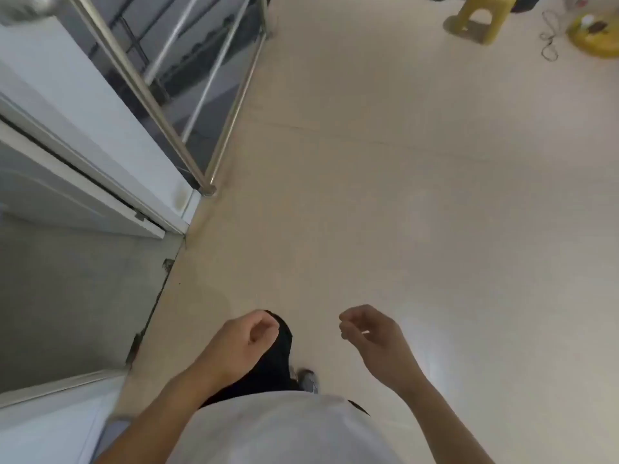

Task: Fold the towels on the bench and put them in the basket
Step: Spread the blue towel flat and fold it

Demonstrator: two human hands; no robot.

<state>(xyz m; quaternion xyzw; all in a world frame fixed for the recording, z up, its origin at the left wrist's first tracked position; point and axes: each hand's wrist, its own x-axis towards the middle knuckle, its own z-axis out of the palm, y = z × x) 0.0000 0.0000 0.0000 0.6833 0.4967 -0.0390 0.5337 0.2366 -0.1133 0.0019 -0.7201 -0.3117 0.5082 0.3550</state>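
Over the smooth cream floor [385, 195], right of the steel railing [140, 92], two bare hands: left hand [246, 336] and right hand [366, 333], fingers loosely curled, holding nothing

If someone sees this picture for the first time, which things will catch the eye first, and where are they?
First come the two bare hands low in the middle, the left hand and the right hand, both loosely curled and holding nothing above the pale beige tiled floor. Next is the shiny steel railing running along the upper left. A small yellow plastic stool stands at the top right; no towel, bench or basket is in view.
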